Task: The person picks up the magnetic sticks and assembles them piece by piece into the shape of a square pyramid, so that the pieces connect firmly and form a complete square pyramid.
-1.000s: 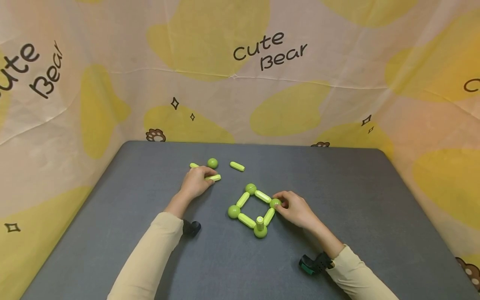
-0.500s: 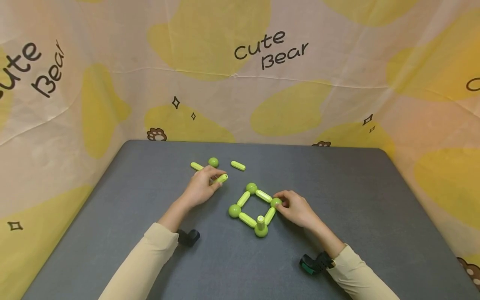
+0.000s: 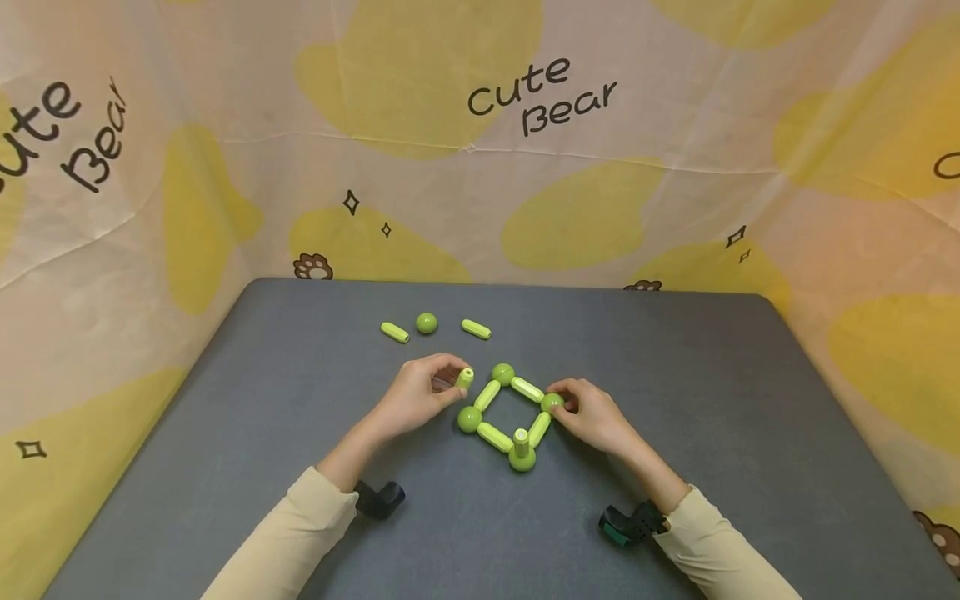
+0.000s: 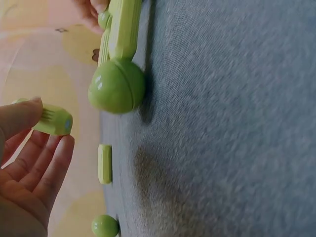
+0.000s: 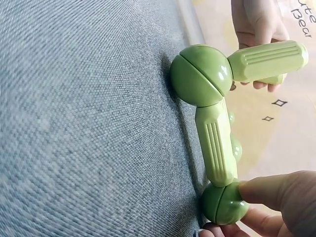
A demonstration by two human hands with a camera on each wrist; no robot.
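My left hand (image 3: 422,393) pinches a light green rod (image 3: 465,378) between thumb and fingers, upright and raised off the table beside the frame's left side. In the left wrist view that rod (image 4: 53,120) shows a small disc in its end. A square frame of green balls and rods lies flat on the table; its near ball (image 3: 522,459) carries one standing rod (image 3: 521,442). With thumb and fingers, my right hand (image 3: 592,417) holds the frame's right ball (image 3: 552,404). The left ball (image 3: 469,419) and far ball (image 3: 503,374) sit at the other corners.
Behind the frame lie a loose ball (image 3: 427,323) and two loose rods, a left rod (image 3: 394,332) and a right rod (image 3: 476,329). The grey table (image 3: 675,350) ends at a printed cloth backdrop (image 3: 420,100).
My left hand has carried the rod rightward and nearer, from beside the loose pieces toward the frame, turning it from lying flat to upright. The right hand stays on its ball.
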